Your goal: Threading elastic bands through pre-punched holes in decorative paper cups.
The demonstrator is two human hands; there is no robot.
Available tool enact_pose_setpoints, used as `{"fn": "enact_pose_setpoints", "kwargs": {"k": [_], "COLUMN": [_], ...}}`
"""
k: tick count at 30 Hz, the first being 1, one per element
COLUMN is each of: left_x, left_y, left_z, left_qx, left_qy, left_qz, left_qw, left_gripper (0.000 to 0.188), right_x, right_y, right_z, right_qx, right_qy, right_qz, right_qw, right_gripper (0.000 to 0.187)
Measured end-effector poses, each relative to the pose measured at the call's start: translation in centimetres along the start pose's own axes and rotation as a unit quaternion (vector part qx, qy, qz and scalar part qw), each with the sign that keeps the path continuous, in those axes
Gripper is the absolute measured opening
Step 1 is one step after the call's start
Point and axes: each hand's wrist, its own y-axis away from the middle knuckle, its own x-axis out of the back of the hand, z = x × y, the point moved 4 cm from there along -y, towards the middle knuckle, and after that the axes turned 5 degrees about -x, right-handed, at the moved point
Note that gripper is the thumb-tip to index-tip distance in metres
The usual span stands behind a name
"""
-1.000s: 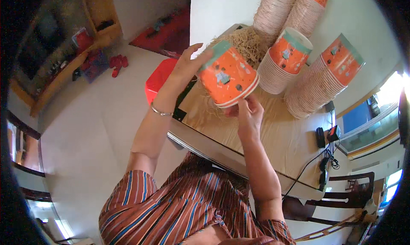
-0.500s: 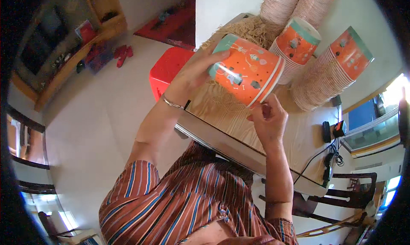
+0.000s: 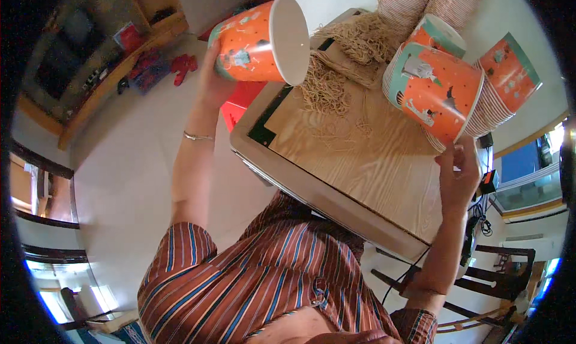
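My left hand, raised at the upper left, is closed round the base of an orange and green paper tub. That tub lies on its side in the air, its white inside facing right. At the right, my right hand pinches the rim of a second paper tub of the same pattern. The second tub is tilted, in front of a stack of nested paper tubs. Heaps of beige string lie on the far part of the wooden table, with loose strands nearer.
Another tub stack stands at the table's right, and tall stacks rise behind. A red stool is past the table's left edge. A black device with cables sits at the right edge, near a dark wooden chair.
The two nested tubs have come apart. My left hand has carried one up and left; my right hand has moved right with the other toward the stacks.
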Motion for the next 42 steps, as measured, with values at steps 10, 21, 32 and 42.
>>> {"fn": "enact_pose_setpoints", "kwargs": {"k": [10,21,32,42], "left_x": [0.3,1.6,-1.1,-6.1], "left_y": [2.5,4.8,7.7,13.1], "left_z": [-1.4,-1.6,-3.6,-8.4], "left_qx": [0.055,0.075,0.126,0.248], "left_qy": [0.092,0.084,0.335,0.322], "left_qz": [0.023,0.074,0.016,-0.050], "left_qw": [0.994,0.991,0.934,0.912], "left_gripper": [0.058,0.069,0.072,0.075], "right_x": [2.8,-3.6,-8.9,-5.2], "right_y": [-4.4,-2.6,-2.3,5.4], "right_z": [-6.4,-2.0,1.9,-7.6], "right_qx": [0.122,0.133,0.082,0.314], "right_qy": [0.059,0.363,0.371,0.032], "right_qz": [0.044,-0.250,-0.247,-0.305], "right_qw": [0.990,0.888,0.891,0.898], "right_gripper": [0.009,0.020,0.016,0.047]}}
